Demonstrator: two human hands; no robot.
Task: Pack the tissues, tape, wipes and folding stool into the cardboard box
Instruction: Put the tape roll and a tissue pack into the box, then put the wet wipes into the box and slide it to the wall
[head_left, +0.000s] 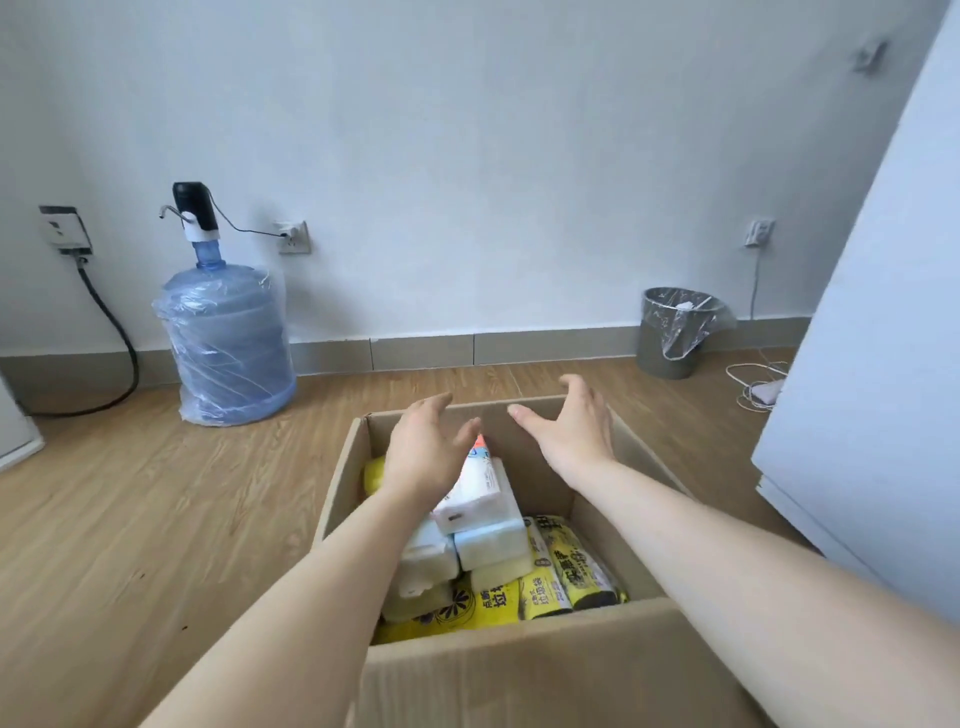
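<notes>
Brown cardboard box (545, 675), yellow packs (467, 613), blue water jug (234, 343)

Both bare forearms reach forward from the lower corners of the view, converging slightly. The left hand (423, 449) is open, palm down and turned inward, fingers loosely spread and curved. The right hand (571, 428) is also open, fingers splayed, thumb raised, palm facing left. Neither hand grips anything.

Bright, even daylight — wide-angle edge warp
</notes>
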